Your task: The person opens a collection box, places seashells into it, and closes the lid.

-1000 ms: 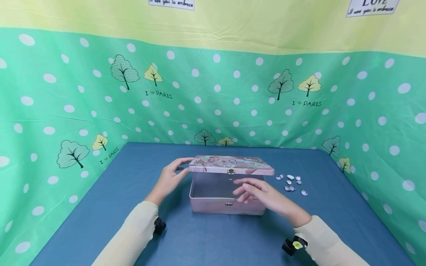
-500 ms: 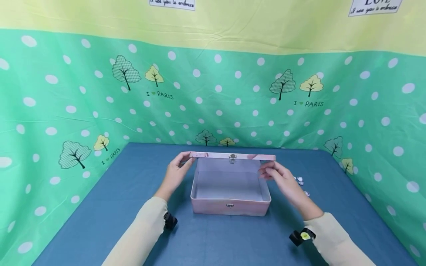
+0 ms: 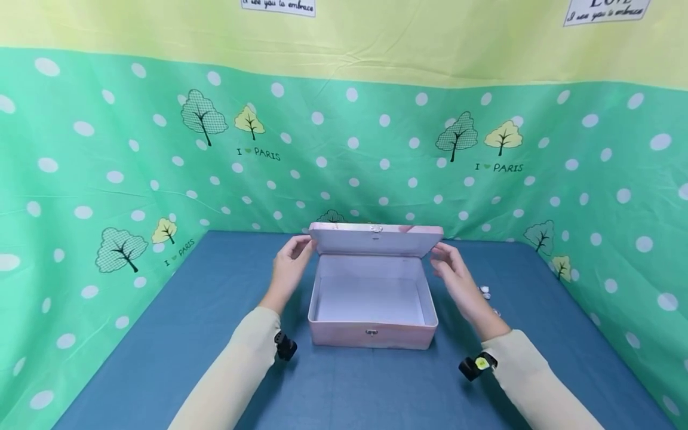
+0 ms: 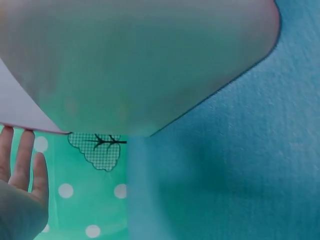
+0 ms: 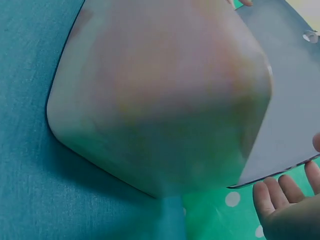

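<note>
A pink tin box (image 3: 373,334) sits on the table with its hinged lid (image 3: 376,240) raised. The lid's pale inside faces forward, and the box's grey-white inside holds nothing. At the lid's left edge, my left hand (image 3: 291,266) holds it between thumb and index finger. The other fingers of my left hand (image 4: 22,190) extend along the rim in the left wrist view. My right hand (image 3: 458,283) is at the lid's right edge. In the right wrist view, the right fingers (image 5: 276,192) touch the lid's edge, loosely extended, thumb in front of its inside.
Small shiny stone-like pieces (image 3: 485,289) lie on the blue tablecloth (image 3: 177,334) right of the box, partly hidden by the right hand. A green and yellow curtain (image 3: 344,149) hangs behind the table and along its sides.
The lid has swung up and back from nearly level to steeply raised. My left hand rose with it. My right hand moved from before the box to the lid's right edge.
</note>
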Demonstrator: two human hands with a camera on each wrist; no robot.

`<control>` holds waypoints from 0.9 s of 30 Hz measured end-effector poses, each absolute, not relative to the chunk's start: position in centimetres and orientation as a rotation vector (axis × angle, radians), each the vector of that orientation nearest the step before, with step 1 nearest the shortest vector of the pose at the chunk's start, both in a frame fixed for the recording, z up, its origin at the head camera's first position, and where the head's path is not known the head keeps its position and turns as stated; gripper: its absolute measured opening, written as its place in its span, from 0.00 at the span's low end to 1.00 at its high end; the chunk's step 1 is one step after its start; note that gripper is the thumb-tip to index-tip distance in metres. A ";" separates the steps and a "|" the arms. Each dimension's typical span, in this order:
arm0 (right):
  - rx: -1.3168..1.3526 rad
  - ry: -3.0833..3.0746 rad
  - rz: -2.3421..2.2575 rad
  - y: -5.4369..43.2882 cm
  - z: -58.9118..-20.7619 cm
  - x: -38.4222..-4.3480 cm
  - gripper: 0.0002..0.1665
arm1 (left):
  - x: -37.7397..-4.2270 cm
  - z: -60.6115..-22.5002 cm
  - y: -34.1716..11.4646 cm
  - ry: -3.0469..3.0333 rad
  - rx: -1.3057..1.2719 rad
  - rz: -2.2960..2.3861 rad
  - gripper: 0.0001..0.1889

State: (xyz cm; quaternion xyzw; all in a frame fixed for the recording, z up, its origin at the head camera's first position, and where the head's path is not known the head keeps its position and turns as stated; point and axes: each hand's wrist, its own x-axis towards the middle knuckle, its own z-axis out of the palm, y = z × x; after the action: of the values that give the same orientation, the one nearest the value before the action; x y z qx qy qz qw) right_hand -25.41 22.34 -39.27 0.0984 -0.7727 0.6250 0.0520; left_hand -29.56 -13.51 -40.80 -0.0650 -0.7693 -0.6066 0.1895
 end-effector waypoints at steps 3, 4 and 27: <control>0.345 -2.355 1.908 22.3 -39.4 -25.8 0.33 | -29.3 -40.2 -13.3 -2.172 -0.180 -1.696 0.22; 0.365 -2.354 1.909 22.3 -39.4 -26.0 0.34 | -29.3 -40.1 -13.3 -2.175 -0.186 -1.700 0.22; 0.444 -2.473 1.921 21.6 -39.8 -29.6 0.40 | -31.6 -40.2 -13.4 -2.398 -0.509 -1.973 0.35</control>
State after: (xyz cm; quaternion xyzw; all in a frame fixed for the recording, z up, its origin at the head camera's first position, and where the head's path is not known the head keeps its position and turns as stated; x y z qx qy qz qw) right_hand -29.55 21.63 -39.77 0.1404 -0.7820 0.6072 -0.0107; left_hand -31.63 -13.37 -40.21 -0.1619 -0.7620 -0.6270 -0.0027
